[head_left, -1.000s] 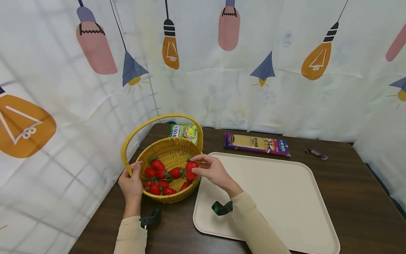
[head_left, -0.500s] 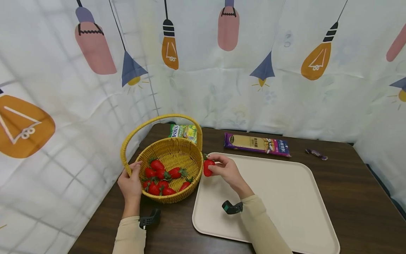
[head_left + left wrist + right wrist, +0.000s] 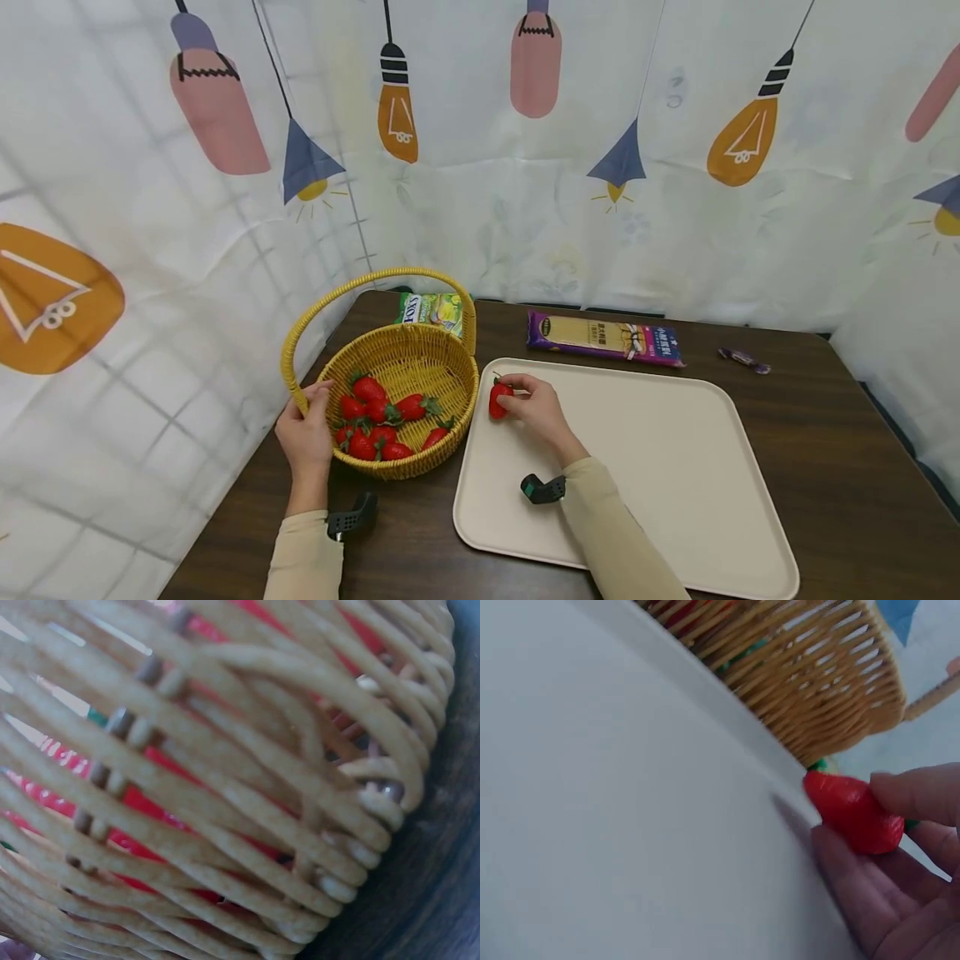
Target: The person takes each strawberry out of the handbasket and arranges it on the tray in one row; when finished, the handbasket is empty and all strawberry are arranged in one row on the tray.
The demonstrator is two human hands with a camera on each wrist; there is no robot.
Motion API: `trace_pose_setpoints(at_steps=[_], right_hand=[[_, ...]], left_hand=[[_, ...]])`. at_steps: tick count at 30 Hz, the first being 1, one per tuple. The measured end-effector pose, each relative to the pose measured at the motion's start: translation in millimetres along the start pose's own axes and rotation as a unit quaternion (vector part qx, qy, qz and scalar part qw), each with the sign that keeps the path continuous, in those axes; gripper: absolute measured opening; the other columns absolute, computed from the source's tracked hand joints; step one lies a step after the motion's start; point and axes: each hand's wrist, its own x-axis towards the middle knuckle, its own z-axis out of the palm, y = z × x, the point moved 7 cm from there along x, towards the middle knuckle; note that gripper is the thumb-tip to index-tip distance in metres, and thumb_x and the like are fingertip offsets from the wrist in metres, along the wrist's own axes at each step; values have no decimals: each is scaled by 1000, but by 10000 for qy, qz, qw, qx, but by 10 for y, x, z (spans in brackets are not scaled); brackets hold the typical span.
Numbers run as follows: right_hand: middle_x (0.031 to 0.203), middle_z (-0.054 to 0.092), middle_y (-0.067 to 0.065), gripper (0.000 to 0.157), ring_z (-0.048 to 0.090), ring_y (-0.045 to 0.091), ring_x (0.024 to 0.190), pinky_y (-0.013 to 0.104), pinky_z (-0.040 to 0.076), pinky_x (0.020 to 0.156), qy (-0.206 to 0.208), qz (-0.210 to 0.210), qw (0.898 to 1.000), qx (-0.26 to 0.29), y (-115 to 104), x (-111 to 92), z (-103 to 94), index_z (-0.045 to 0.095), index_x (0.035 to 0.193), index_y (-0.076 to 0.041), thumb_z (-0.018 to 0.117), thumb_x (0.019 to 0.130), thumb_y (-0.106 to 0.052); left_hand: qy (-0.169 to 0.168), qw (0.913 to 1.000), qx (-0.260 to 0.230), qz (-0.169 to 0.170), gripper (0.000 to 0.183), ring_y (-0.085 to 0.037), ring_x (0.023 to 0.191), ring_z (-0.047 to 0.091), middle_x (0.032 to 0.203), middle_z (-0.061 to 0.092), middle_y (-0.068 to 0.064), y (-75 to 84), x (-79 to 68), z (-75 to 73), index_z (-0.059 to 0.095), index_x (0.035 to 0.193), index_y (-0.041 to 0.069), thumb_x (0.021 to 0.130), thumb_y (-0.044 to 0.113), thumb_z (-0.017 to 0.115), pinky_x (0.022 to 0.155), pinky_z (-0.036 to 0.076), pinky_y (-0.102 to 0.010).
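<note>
My right hand [image 3: 536, 410] pinches a red strawberry [image 3: 500, 399] between thumb and fingers, low over the far left corner of the cream tray [image 3: 637, 467]. In the right wrist view the strawberry [image 3: 855, 812] points its tip toward the basket, its shadow falling on the tray. My left hand [image 3: 306, 429] grips the left rim of the yellow wicker basket [image 3: 420, 350], by the foot of its arched handle. Several strawberries [image 3: 378, 410] with green leaves lie inside the basket. Its woven wall [image 3: 225, 780] fills the left wrist view, red showing through the gaps.
Behind the basket lies a green Fox's candy bag [image 3: 433, 311]. A purple pasta packet [image 3: 603, 337] is beyond the tray's far edge, with a small wrapped candy [image 3: 744, 360] to its right. The dark wooden table [image 3: 420, 533] meets a patterned curtain [image 3: 480, 192] at the back.
My right hand has lifted a strawberry from the basket's right side, carried it over the rim to the right, and lowered it toward the tray. My left hand stays on the basket.
</note>
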Motion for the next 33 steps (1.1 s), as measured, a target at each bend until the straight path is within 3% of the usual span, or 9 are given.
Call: trace_pose_setpoints(at_steps=[8,13,19,28,33], right_hand=[[107,70,15,29,66,18,86,27,54,70,109,133,9998,-114,100,26,-6,71,114,-5,74,86,-9],[105,70,18,31,70,20,83,29,55,68,-110,25,9999,-77,93,2,66,69,118,-3,72,87,-6],[103,71,15,30,69,19,85,28,54,66,-188,-360,9962,-773,43,-12,130,71,116,-6,73,87,-8],[102,71,8,33,66,17,85,29,54,72,-155,-434,9907,-1277,30,-16,167,71,117,-13,74,85,-8],[102,70,8,35,65,17,87,29,54,72,-156,-451,9907,-1271,30,-28,176,70,119,-13,74,85,-7]], left_hand=[[-79,9998,156,-58,27,-2,99,58,104,74,-5,-7,-5,6,73,103,1,95,26,65,88,40,-20],[-68,9997,195,-90,29,-1,99,58,105,73,-6,-20,2,1,71,105,-2,96,24,64,87,39,-20],[-109,9996,146,-193,26,0,98,58,106,73,-7,-40,16,-23,71,104,-2,96,21,63,86,39,-21],[-69,9997,129,-186,26,-1,101,58,105,74,-5,-58,17,-23,72,103,-1,95,23,65,90,38,-24],[-73,9997,175,-165,28,-2,101,57,105,74,-6,-40,4,-18,72,104,-1,96,24,64,89,36,-24]])
